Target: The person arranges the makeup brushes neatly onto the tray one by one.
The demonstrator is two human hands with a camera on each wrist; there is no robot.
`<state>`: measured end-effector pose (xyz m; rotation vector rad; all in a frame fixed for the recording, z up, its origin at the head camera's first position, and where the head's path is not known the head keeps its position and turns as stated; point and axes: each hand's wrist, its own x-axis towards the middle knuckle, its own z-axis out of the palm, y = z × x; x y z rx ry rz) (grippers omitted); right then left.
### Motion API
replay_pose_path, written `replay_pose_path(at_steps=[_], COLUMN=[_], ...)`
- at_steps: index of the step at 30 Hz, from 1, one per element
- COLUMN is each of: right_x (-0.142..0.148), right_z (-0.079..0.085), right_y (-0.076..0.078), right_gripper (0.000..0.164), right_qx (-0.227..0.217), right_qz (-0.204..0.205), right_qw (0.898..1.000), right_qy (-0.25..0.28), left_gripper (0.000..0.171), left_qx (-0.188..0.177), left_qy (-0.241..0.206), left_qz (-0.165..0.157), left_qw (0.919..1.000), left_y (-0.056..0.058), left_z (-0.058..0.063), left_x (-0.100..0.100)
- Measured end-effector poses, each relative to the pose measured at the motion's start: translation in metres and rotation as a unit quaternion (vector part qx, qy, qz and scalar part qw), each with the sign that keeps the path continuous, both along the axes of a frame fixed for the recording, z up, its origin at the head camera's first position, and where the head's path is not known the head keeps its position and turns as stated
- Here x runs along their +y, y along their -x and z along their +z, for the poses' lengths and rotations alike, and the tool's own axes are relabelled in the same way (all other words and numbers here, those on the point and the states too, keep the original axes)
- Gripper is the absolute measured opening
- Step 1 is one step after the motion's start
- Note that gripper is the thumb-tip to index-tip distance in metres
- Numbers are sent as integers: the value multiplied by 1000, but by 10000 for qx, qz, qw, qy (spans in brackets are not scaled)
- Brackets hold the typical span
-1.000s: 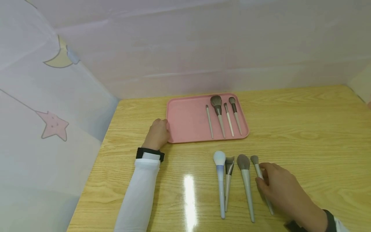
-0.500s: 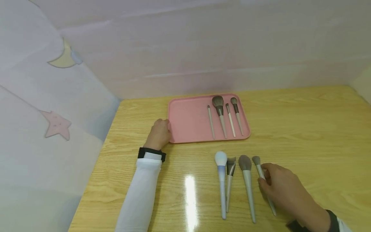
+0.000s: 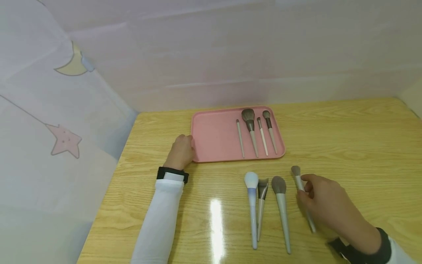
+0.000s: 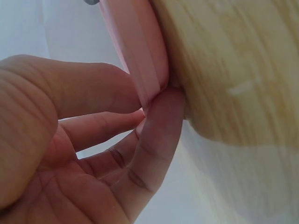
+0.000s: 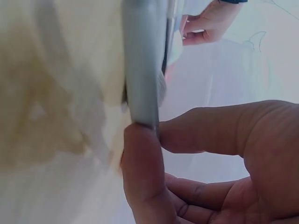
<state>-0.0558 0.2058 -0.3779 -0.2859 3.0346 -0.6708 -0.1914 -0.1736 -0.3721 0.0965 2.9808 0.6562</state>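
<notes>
My left hand pinches the left rim of a pink tray; in the left wrist view, thumb and finger meet on the tray's edge. Several makeup brushes lie side by side on the tray's right half, the largest a fluffy dark brush. At the right, my right hand pinches a small grey makeup brush by its handle, bristles pointing away from me. The right wrist view shows its pale handle between thumb and finger. Part of the handle is hidden behind the fingers.
Left of the right hand, three brushes lie on the wooden table: a white-tipped brush, a flat-headed brush and a large grey brush. A pale cloth backdrop rises behind the table's far edge.
My right hand has moved slightly forward, away from me, taking the small grey makeup brush along. The left hand keeps its grip on the tray's rim, and the other brushes lie as before.
</notes>
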Motion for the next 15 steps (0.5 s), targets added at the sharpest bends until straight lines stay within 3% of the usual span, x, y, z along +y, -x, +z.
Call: replay_pose_path(at_steps=[15], right_x=[-5], right_z=[14], right_y=[34], right_gripper=[42], right_qx=[275], right_qz=[161], right_qw=[9995], right_qy=[-17], left_gripper=[24], left_qx=[-35], left_qy=[14], left_qz=[-36], left_qw=[10000], left_y=[2], left_z=[0], left_x=[0])
